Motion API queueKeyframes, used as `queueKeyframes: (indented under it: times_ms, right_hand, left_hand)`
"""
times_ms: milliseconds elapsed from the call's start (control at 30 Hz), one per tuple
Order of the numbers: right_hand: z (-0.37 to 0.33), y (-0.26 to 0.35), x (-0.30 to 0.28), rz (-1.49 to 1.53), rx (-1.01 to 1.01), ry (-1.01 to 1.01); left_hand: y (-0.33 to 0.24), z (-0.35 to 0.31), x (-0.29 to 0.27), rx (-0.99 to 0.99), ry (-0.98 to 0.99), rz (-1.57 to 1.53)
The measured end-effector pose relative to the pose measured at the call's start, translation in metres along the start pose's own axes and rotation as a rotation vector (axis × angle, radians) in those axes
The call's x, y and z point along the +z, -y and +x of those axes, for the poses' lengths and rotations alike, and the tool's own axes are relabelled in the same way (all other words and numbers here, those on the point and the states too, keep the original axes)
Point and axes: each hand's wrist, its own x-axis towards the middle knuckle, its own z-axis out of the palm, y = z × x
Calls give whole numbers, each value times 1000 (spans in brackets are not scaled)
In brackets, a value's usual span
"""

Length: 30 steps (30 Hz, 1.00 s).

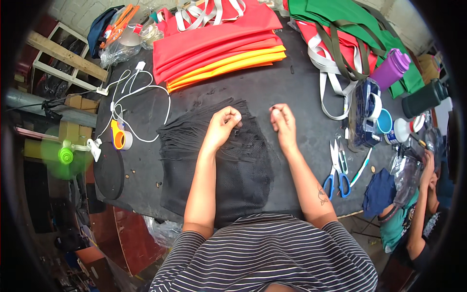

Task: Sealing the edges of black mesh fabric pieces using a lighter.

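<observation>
Black mesh fabric pieces (219,180) lie stacked in front of me, with many narrow dark strips (185,131) fanned across their far end. Over the strips, my left hand (224,125) is closed, its thumb against curled fingers. A dark bit shows by its fingertips, too small to name. To the right of the stack, my right hand (284,124) is raised and pinched, thumb to fingers. Something small and dark seems to be at its fingertips, but I cannot make it out. The two hands are apart.
Folded red and yellow bags (219,53) are piled at the back. Green and red bags (340,29) lie back right. Scissors (336,170), a toothbrush (361,167) and bottles sit right. A tape dispenser (119,135), white cable and black roll (109,173) lie left. A co-worker's arms (424,194) show at right.
</observation>
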Motion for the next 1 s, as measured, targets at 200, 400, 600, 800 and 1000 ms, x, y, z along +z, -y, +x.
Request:
queueKeyframes:
  times_ms: [200,400,600,800,1000]
  right_hand:
    - [-8,-15,25,-332,-68,-8]
    - [-8,-23,32,-346,-178,-15]
    - [-7,-21,32,-363,-189,39]
    - [-4,-8,36,-441,-158,89]
    - [-8,-11,37,-396,-172,70]
  left_hand:
    - [2,5,-2,-56,11,-24]
    - [5,2,-1,-46,-44,-34]
    - [11,5,0,7,-45,0]
    - [8,4,0,0,-51,64]
    - [4,4,1,-8,-60,51]
